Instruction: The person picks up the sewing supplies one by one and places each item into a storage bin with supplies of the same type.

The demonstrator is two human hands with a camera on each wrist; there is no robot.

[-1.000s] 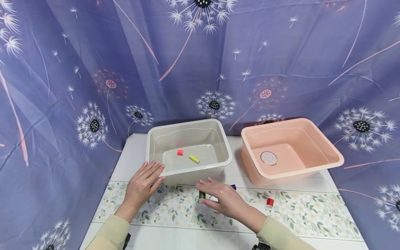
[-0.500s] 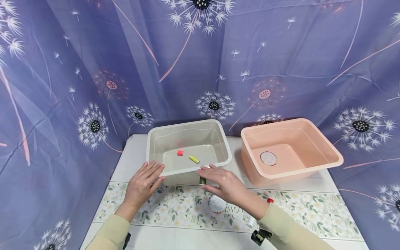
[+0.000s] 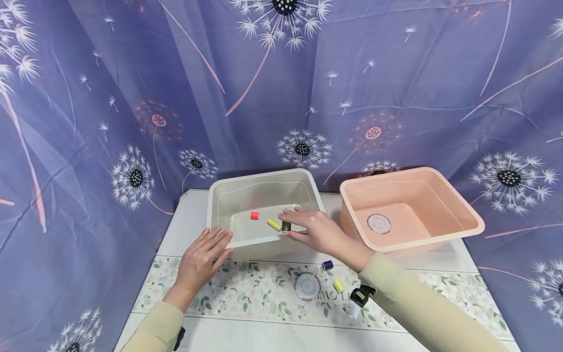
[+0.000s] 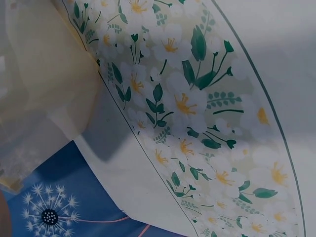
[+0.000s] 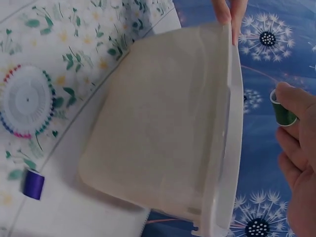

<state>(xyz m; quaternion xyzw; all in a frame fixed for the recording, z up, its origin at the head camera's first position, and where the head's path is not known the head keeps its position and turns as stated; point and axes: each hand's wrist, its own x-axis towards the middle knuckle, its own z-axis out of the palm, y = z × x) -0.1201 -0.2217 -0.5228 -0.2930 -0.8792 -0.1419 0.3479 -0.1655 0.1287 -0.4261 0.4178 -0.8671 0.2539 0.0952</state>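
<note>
My right hand [image 3: 314, 230] pinches a dark green thread spool [image 3: 286, 226] between thumb and fingers, over the front right part of the grey basin [image 3: 255, 241]. In the right wrist view the green spool [image 5: 284, 114] shows its white end, beyond the basin's rim. My left hand [image 3: 200, 261] holds the basin's front left corner, fingers over the rim and thumb on the outer side. Inside the basin lie a red spool [image 3: 254, 215] and a yellow spool [image 3: 273, 224]. The left wrist view shows mostly the flowered tabletop [image 4: 187, 103].
A pink basin [image 3: 440, 239] stands at the right with a pin wheel [image 3: 378, 223] in it. In front lie another pin wheel [image 3: 307, 286], a purple spool [image 3: 327, 265], a yellow spool [image 3: 337, 286] and a white spool [image 3: 354, 310], partly behind the right wrist.
My right hand has lifted the green spool from the table and carried it forward, up over the grey basin's front rim. The left hand has stayed at the corner. The right sleeve now hides the table's red spool.
</note>
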